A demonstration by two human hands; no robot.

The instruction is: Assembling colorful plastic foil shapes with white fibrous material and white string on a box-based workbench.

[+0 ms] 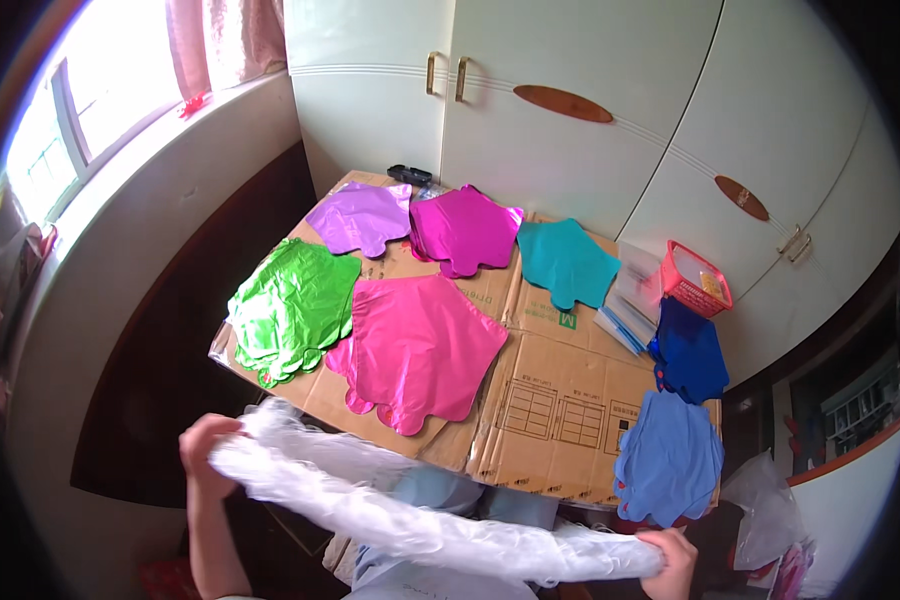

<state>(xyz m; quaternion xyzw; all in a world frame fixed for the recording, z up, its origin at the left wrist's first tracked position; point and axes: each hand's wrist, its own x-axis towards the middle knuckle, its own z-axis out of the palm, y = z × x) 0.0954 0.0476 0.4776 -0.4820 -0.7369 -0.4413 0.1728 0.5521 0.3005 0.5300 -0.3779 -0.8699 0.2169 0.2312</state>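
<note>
A long white skein of loose, stringy strands (420,532) stretches across my lap in front of the table edge. My left hand (208,452) is closed around its left end, higher up. Lower down on the right, my right hand (672,562) grips the other end. Between the hands the skein sags a little, and a second fluffy length trails behind it. Nearest to it on the cardboard lie a pile of pink star-shaped foil sheets, like flat balloons (420,345), and a green foil pile (295,305). A light blue pile (670,455) lies near my right hand.
Flattened cardboard (560,365) covers the table. Farther back are light purple (365,215), magenta (467,230) and teal (568,262) foil piles. At right stand a red basket (692,280) and a dark blue pile (690,350). White cupboards (560,50) close off the back.
</note>
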